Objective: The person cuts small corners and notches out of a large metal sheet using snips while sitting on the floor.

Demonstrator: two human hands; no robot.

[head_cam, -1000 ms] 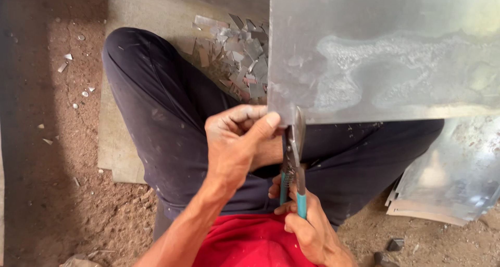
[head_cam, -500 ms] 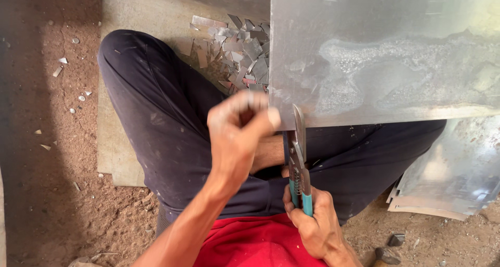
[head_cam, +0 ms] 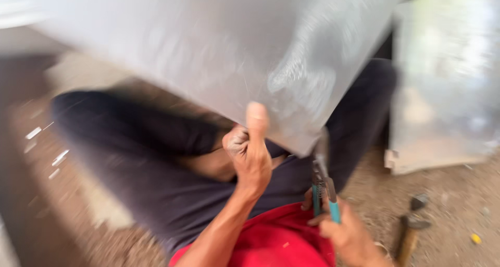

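Nearest, the right hand (head_cam: 348,236) has its fingers wrapped around the blue-handled snips (head_cam: 324,186) whose blades meet the lower corner of the metal sheet (head_cam: 219,53), while the left hand (head_cam: 251,155) pinches that sheet's near edge, thumb up, above the lap, with a hammer (head_cam: 409,230) on the dirt floor (head_cam: 458,220) beyond.

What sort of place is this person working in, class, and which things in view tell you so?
Probably an informal sheet-metal workshop on bare ground: a large metal sheet held by the left hand, tin snips in the right hand, a hammer lying on the dirt floor.
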